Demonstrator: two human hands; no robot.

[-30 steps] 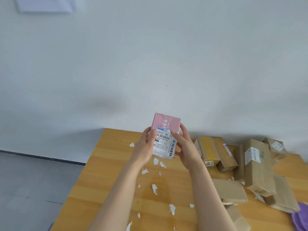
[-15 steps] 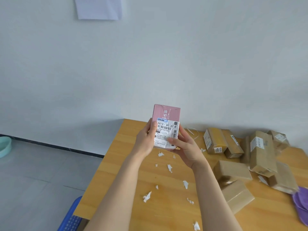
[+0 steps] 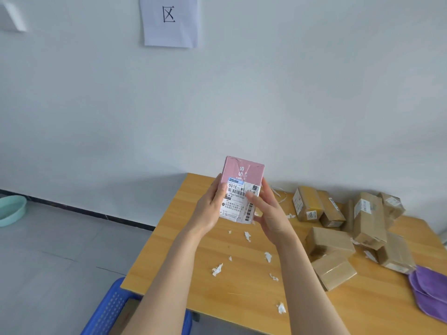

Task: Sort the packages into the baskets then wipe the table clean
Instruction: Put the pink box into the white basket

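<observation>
Pink rectangular cardboard package (image 3: 244, 170) is held upright in the air by both hands, above the left part of the light wooden tabletop (image 3: 193, 262) and not touching it. A white shipping label (image 3: 238, 201) with barcodes covers its lower face, turned toward the camera.

Nearest to the camera, a blue perforated plastic basket (image 3: 108, 310) stands on the grey floor, partly under the near left corner of the tabletop. Both bare forearms reach up from the bottom edge. Small torn white paper scraps (image 3: 217, 269) lie scattered on the wood between and beside the arms.

The left hand (image 3: 209, 209) grips the left edge of the package, and the right hand (image 3: 271, 213) grips the right edge. The fingers (image 3: 267, 192) of both hands are clamped on the package: the thumbs lie on the label side, and the other fingers go behind the package and are mostly hidden.

To the right, a heap of brown taped cardboard packages (image 3: 329, 243) lies on the tabletop, some touching or leaning on one another. A purple cloth (image 3: 428, 291) lies at the right edge, just beside the nearest of them.

Farther away, a pale green round basin (image 3: 12, 210) sits on the floor near the white wall. A white paper sheet (image 3: 170, 20) with one black written character hangs high on this wall.
</observation>
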